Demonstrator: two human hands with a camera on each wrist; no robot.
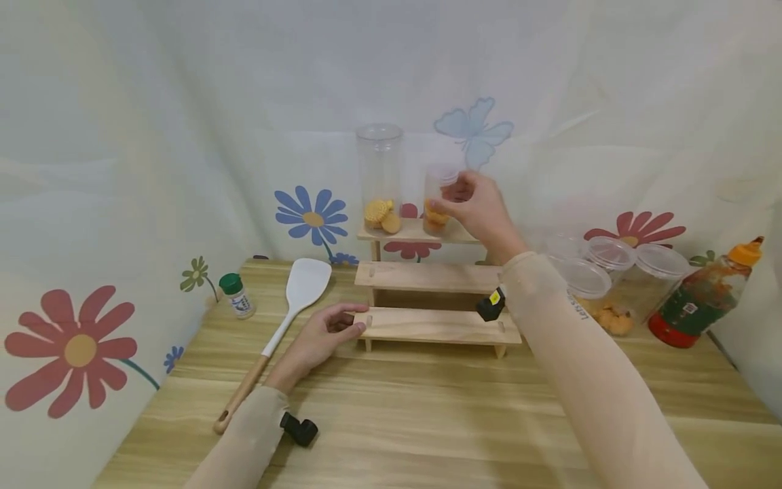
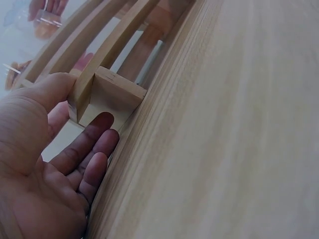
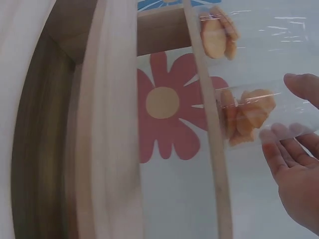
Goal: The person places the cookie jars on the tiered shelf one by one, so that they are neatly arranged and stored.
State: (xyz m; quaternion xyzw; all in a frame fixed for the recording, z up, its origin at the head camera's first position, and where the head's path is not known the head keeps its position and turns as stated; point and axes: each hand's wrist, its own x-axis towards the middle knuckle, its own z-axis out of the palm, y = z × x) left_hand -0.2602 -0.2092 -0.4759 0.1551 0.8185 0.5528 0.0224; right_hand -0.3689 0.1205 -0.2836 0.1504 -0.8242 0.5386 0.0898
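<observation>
A three-tier wooden rack [image 1: 436, 322] stands on the table. My right hand [image 1: 482, 207] grips a clear, lidded plastic jar [image 1: 434, 221] with crackers in its bottom, upright at the top tier. In the right wrist view the thumb and fingers lie on opposite sides of this jar [image 3: 249, 119], whose base is at the shelf's edge. A taller clear jar [image 1: 380, 170], also holding crackers, stands to its left on the same tier. My left hand [image 1: 320, 336] holds the left end of the lowest tier; the left wrist view shows the thumb [image 2: 57, 89] against the wood.
A white spatula [image 1: 305, 285] with a wooden handle and a green-capped shaker [image 1: 237, 295] lie and stand at the left. On the right are several clear jars [image 1: 656, 272], one with crackers [image 1: 613, 319] near its base, and a sauce bottle [image 1: 702, 299] with an orange cap.
</observation>
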